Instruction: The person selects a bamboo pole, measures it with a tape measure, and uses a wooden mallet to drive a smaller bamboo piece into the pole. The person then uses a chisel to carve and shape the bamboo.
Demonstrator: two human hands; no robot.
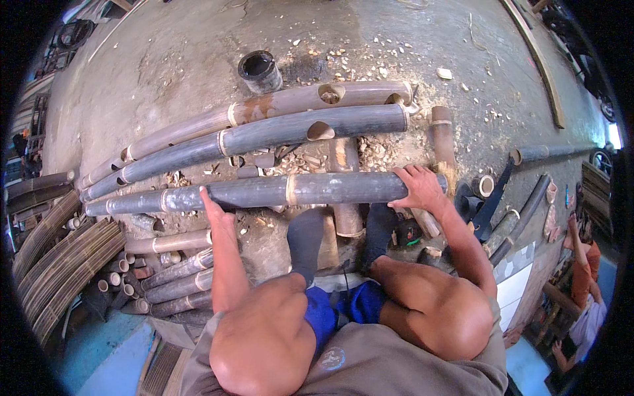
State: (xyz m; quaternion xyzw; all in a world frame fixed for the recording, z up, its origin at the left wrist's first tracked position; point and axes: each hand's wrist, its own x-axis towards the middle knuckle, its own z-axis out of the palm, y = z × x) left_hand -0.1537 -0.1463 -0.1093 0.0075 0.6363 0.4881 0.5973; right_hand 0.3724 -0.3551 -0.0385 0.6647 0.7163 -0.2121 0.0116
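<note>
A long dark bamboo pole point(251, 193) lies crosswise in front of my feet, with pale rings at its joints. My right hand point(420, 189) is wrapped over it close to its right end. Further left, my left hand point(215, 210) holds the pole from its near side; some of its fingers are hidden. Under the pole's right half runs a shorter bamboo piece point(348, 220). Beyond it are a dark bamboo pole point(271, 131) and a browner bamboo pole point(281, 100), both with holes cut into their sides.
A round dark container point(261, 71) stands behind the poles. Wood chips point(376, 150) litter the floor. Cut bamboo lengths point(178, 284) and bundled strips point(72, 270) lie at the left. A dark saw-like blade point(494, 201) rests at the right, and another person point(584, 277) sits beyond.
</note>
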